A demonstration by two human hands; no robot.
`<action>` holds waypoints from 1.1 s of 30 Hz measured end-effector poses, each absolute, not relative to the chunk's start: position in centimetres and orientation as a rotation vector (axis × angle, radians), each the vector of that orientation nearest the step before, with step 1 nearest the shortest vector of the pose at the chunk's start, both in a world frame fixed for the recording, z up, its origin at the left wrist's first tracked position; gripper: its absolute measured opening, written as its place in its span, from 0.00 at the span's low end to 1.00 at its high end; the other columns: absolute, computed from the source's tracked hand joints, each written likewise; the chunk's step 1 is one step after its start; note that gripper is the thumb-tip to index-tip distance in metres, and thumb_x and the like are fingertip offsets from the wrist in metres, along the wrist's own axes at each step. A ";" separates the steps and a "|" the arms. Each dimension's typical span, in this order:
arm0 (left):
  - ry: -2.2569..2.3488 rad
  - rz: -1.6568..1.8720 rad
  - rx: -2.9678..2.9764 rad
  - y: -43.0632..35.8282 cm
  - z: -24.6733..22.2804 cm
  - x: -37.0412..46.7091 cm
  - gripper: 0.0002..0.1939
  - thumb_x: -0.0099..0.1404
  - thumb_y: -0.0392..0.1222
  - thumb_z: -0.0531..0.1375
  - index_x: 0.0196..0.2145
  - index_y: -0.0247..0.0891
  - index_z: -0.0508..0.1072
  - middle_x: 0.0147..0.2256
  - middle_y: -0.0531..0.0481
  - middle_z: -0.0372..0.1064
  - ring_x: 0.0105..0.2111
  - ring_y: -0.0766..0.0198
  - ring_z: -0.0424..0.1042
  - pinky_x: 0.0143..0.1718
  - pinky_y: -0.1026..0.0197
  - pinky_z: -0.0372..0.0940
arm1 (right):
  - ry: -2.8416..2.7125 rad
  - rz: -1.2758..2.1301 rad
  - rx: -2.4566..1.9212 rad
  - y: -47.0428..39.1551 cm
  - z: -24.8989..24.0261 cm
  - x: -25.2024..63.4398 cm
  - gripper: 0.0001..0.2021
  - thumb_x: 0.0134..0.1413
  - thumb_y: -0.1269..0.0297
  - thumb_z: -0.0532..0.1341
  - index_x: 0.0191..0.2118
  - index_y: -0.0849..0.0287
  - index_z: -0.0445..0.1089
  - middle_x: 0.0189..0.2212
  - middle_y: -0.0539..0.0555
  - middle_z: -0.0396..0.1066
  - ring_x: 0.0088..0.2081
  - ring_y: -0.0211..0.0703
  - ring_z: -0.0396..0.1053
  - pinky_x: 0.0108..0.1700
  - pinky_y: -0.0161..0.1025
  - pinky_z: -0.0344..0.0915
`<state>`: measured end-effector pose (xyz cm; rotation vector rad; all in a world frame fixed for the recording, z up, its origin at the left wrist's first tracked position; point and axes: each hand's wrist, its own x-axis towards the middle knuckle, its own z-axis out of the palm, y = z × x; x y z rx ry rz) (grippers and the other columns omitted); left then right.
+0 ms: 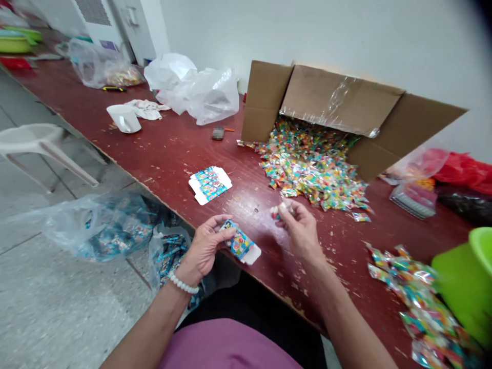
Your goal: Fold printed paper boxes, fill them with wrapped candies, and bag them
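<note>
My left hand (209,241), with a white bead bracelet at the wrist, grips a small blue printed candy box (241,243) near the table's front edge. A white end flap of the box sticks out toward the lower right. My right hand (300,228) is closed in a pinch on a small wrapped candy (277,211), to the right of the box and apart from it. Beyond my hands a flat blue-and-white carton blank (209,184) lies on the table. Wrapped candies (315,171) spill in a heap out of a tipped cardboard box (338,100).
More wrapped candies (418,292) lie beside a green bin (465,282) at right. A white mug (124,119), white plastic bags (196,87) and a small dark object (218,134) stand further back. Below the table edge are bags of blue packets (119,230) and a white stool (34,138).
</note>
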<state>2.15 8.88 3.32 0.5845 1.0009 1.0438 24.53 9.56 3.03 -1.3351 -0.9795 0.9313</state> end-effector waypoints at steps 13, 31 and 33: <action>0.753 0.692 0.670 4.5 4.5 2.5 0.32 0.48 0.32 0.74 0.51 0.36 0.72 0.44 0.45 0.74 0.36 0.60 0.77 0.37 0.59 0.75 | -0.889 0.914 -1.335 1.9 3.9 21.0 0.13 0.48 0.53 0.70 0.31 0.58 0.73 0.26 0.49 0.74 0.29 0.39 0.68 0.34 0.37 0.65; 0.754 0.638 0.629 3.2 4.7 4.2 0.25 0.67 0.58 0.56 0.47 0.31 0.74 0.32 0.40 0.76 0.22 0.60 0.73 0.23 0.59 0.70 | -0.945 1.252 -1.180 -0.4 4.2 20.8 0.20 0.56 0.52 0.66 0.53 0.49 0.72 0.41 0.52 0.75 0.36 0.42 0.73 0.39 0.40 0.71; 0.793 0.657 0.616 3.1 4.4 4.3 0.23 0.66 0.55 0.58 0.44 0.30 0.75 0.31 0.40 0.76 0.22 0.61 0.72 0.22 0.60 0.70 | -0.853 1.460 -1.099 -0.3 4.4 20.4 0.21 0.50 0.52 0.69 0.50 0.51 0.73 0.33 0.49 0.73 0.28 0.37 0.69 0.32 0.36 0.69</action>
